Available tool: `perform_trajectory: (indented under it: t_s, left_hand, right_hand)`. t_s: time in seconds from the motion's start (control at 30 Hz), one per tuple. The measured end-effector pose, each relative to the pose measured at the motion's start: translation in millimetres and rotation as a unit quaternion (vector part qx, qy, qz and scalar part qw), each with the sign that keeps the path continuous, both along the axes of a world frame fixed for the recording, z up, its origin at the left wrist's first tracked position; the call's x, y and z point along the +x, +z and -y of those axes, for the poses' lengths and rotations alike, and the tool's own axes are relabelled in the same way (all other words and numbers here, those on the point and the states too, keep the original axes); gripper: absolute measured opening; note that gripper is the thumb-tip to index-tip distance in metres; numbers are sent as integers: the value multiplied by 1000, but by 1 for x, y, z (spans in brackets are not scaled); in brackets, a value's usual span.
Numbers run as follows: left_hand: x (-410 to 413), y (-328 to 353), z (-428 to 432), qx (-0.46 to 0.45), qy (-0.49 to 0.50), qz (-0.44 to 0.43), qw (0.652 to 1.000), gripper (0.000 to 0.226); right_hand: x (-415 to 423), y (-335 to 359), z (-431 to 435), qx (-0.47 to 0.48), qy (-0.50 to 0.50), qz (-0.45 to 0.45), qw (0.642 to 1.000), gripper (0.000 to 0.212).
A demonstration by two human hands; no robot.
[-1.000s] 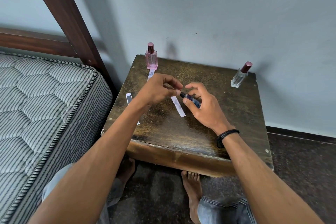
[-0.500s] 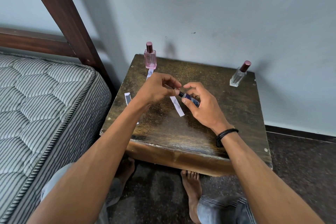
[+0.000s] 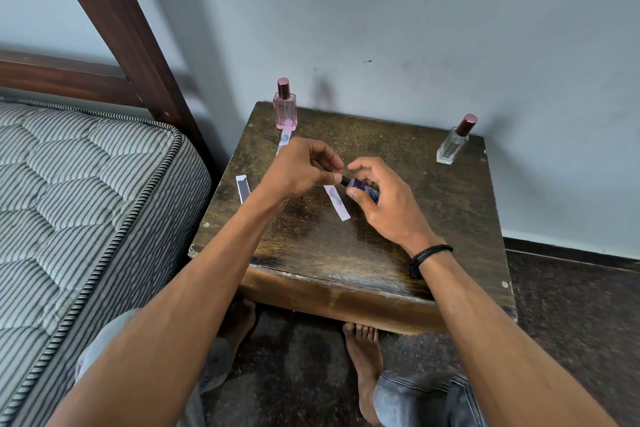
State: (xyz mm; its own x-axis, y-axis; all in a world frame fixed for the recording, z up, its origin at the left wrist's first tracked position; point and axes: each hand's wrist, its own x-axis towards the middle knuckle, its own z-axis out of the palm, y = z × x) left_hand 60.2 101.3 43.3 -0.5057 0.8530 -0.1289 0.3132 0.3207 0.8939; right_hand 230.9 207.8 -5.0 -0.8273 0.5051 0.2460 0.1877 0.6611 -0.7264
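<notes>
Above the middle of the dark wooden tabletop (image 3: 346,253), clear of it, the small blue bottle (image 3: 363,186) lies almost level, long axis running left to right, its body gripped in the curled right hand (image 3: 388,208) and its dark cap (image 3: 345,180) pointing at the left hand (image 3: 301,173), whose fingertips pinch it.

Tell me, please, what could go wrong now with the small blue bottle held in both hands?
1. The small blue bottle lies tilted in the right hand while the left hand pinches its dark top; if the top comes off, liquid may spill onto the paper strip nearby.
2. Only fingers hold it above the table, so it may slip and drop.
</notes>
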Motion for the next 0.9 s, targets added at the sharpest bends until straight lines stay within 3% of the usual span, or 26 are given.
perform_trajectory:
  t_s: [0.37, 0.7, 0.9]
  left_hand:
    - [3, -1, -3, -3, 5, -10, 1000, 18]
    - [1, 4, -3, 59, -4, 24, 998, 20]
    - [-1, 7, 5, 111, 40, 87, 989, 23]
  right_hand:
    - [0, 1, 1, 4, 4, -12, 1000, 42]
    - [-3, 6, -1, -7, -21, -40, 999, 42]
    - [-14, 14, 3, -14, -35, -91, 995, 39]
